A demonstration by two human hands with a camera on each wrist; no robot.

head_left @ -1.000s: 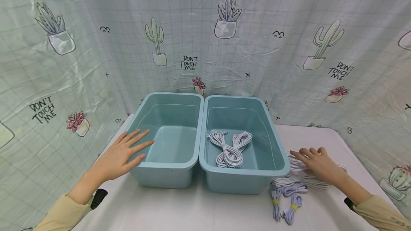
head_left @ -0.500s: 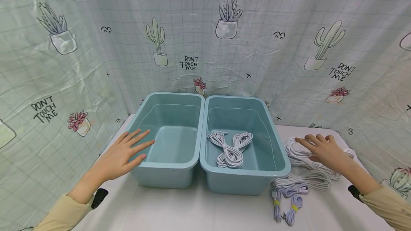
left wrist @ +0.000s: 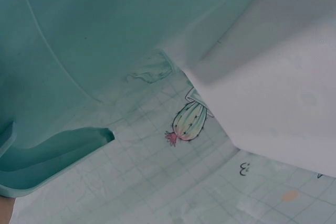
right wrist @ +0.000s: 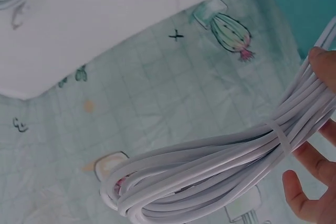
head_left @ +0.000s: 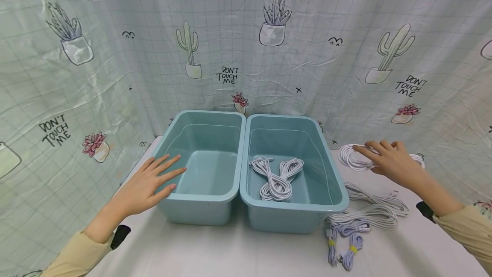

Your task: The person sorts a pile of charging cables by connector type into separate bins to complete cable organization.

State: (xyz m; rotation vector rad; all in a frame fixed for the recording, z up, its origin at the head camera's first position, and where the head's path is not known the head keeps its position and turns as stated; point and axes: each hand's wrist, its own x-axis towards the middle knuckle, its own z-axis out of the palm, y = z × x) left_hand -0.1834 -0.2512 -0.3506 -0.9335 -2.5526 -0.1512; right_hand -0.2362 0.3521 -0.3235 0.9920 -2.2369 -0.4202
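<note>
My right hand (head_left: 393,163) grips a coiled white cable (head_left: 355,158) in the air, right of the right-hand bin. In the right wrist view the thumb and fingers hold the bundle (right wrist: 210,169) near its tie. My left hand (head_left: 150,185) has its fingers spread and rests at the near left rim of the left teal bin (head_left: 213,198). Inside the right teal bin (head_left: 292,207) lie white coiled cables (head_left: 276,185). On the table beside it lie another white cable bundle (head_left: 378,210) and several short lilac cables (head_left: 351,249), some with yellow ties.
The bins stand side by side on a white table (head_left: 246,251). A curtain (head_left: 300,63) printed with cacti hangs behind and at both sides. In the left wrist view a teal bin wall (left wrist: 68,40) fills the upper left.
My right hand has risen from the table pile, lifting a white cable bundle up and away and uncovering the bundle beneath. My left hand has stayed at the left bin.
</note>
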